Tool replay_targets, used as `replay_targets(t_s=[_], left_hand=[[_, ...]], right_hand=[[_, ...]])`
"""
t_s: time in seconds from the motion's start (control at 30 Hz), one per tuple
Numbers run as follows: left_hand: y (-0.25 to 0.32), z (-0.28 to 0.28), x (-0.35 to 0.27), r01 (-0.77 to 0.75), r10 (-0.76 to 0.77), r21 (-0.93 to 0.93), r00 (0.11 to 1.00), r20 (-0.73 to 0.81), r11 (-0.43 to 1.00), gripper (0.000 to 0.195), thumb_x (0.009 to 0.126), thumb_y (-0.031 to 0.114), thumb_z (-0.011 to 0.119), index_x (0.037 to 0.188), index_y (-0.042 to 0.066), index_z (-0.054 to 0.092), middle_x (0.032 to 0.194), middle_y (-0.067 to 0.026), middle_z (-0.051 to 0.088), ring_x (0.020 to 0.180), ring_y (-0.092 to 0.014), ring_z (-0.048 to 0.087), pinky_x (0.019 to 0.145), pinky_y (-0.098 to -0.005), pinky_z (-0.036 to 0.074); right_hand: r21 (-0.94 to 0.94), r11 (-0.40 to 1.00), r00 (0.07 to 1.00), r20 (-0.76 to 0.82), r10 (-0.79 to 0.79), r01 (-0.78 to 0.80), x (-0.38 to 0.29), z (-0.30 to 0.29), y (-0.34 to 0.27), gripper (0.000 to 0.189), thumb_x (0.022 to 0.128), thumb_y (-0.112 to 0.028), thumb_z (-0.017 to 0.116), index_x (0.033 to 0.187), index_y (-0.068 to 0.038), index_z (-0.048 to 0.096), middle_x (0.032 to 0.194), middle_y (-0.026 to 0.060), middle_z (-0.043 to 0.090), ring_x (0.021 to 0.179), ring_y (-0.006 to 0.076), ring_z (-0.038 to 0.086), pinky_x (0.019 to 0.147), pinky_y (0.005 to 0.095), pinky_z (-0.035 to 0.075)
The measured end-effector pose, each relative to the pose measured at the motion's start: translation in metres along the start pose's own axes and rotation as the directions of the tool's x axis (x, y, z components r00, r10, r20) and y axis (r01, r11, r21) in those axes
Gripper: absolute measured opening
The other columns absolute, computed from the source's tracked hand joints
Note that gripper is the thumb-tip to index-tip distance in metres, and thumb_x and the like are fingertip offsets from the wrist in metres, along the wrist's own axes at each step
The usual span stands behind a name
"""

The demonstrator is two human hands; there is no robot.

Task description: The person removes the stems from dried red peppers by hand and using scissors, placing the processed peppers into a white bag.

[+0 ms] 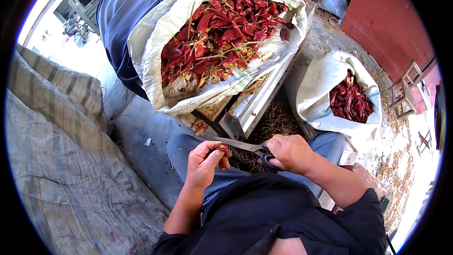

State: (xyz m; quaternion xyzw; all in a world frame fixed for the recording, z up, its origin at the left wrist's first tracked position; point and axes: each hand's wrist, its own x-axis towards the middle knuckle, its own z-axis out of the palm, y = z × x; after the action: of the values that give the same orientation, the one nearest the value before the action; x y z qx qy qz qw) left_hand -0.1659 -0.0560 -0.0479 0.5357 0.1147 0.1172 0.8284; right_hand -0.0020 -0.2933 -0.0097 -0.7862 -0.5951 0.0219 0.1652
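Note:
Between the thumb and fingers of my left hand [207, 163] is a dried red chili pepper [222, 147], mostly hidden by the fingers. My right hand [292, 152] grips a pair of scissors [244, 145] by its dark handles. The metal blades point left and reach just above the chili. Beyond my hands, a large white woven sack [148, 74] lies open with dried red chilies [226, 32], stalks and loose seeds inside. To the right stands a smaller white woven sack [315, 102], its rolled mouth showing darker red chilies [350, 99].
A metal-framed stand [244, 120] supports the large sack close before my knees. Stalk scraps [279, 120] litter the floor below it. A striped woven tarp [70, 163] spreads along the left. At the right are a small wooden chair [405, 92] and a red metal panel [385, 21].

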Motion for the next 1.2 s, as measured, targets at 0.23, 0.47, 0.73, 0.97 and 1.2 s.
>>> replay_targets(t_s=[0.23,0.47,0.73,0.97,1.2], left_hand=[[-0.003,-0.011,-0.002,-0.018,0.019,0.019,1.0,-0.024,1.0,0.015,0.1,0.007,0.064,0.113,0.0,0.063,0.1,-0.0125,0.073,0.074,-0.015,0.068,0.066,-0.0268,0.053],[0.0,-0.016,-0.009,-0.002,0.013,0.1,0.994,-0.11,0.995,0.014,0.097,0.006,0.065,0.108,-0.001,0.063,0.102,-0.0142,0.073,0.075,-0.017,0.068,0.068,-0.0291,0.054],[0.004,-0.017,-0.005,-0.056,0.063,0.069,0.992,-0.111,0.996,0.02,0.096,0.003,0.068,0.115,-0.001,0.067,0.099,-0.0071,0.072,0.081,-0.014,0.069,0.074,-0.0268,0.055],[0.005,-0.018,-0.007,-0.097,0.094,-0.021,0.988,-0.119,0.995,0.02,0.095,0.002,0.067,0.114,-0.002,0.065,0.107,-0.0128,0.073,0.08,-0.017,0.07,0.074,-0.0295,0.056],[-0.002,-0.017,0.002,-0.082,0.079,-0.054,0.995,-0.055,0.995,0.023,0.095,0.003,0.069,0.117,-0.003,0.065,0.109,-0.0117,0.073,0.082,-0.017,0.071,0.076,-0.0291,0.057]], right_hand=[[-0.043,0.971,0.97,0.058,0.236,-0.234,0.035,0.001,0.015,0.04,0.084,-0.039,0.076,0.09,-0.003,0.061,0.084,0.0157,0.067,0.075,0.0364,0.07,0.064,0.047,0.056],[-0.078,0.962,0.962,0.058,0.265,-0.26,0.117,-0.003,0.02,0.031,0.083,-0.03,0.077,0.085,0.0,0.067,0.081,0.0196,0.07,0.079,0.0397,0.071,0.069,0.0489,0.057],[-0.069,0.958,0.961,-0.048,0.274,-0.277,0.16,0.011,0.026,0.027,0.084,-0.025,0.073,0.087,0.001,0.07,0.085,0.0209,0.073,0.081,0.0397,0.072,0.071,0.0493,0.059],[-0.064,0.961,0.953,0.125,0.276,-0.269,0.087,-0.006,0.025,0.033,0.085,-0.033,0.074,0.087,-0.001,0.066,0.082,0.0195,0.071,0.078,0.0397,0.071,0.069,0.0496,0.057],[-0.046,0.956,0.952,0.094,0.293,-0.289,0.068,-0.009,0.018,0.033,0.084,-0.033,0.075,0.086,-0.003,0.064,0.085,0.0179,0.069,0.079,0.0382,0.07,0.069,0.0488,0.056]])
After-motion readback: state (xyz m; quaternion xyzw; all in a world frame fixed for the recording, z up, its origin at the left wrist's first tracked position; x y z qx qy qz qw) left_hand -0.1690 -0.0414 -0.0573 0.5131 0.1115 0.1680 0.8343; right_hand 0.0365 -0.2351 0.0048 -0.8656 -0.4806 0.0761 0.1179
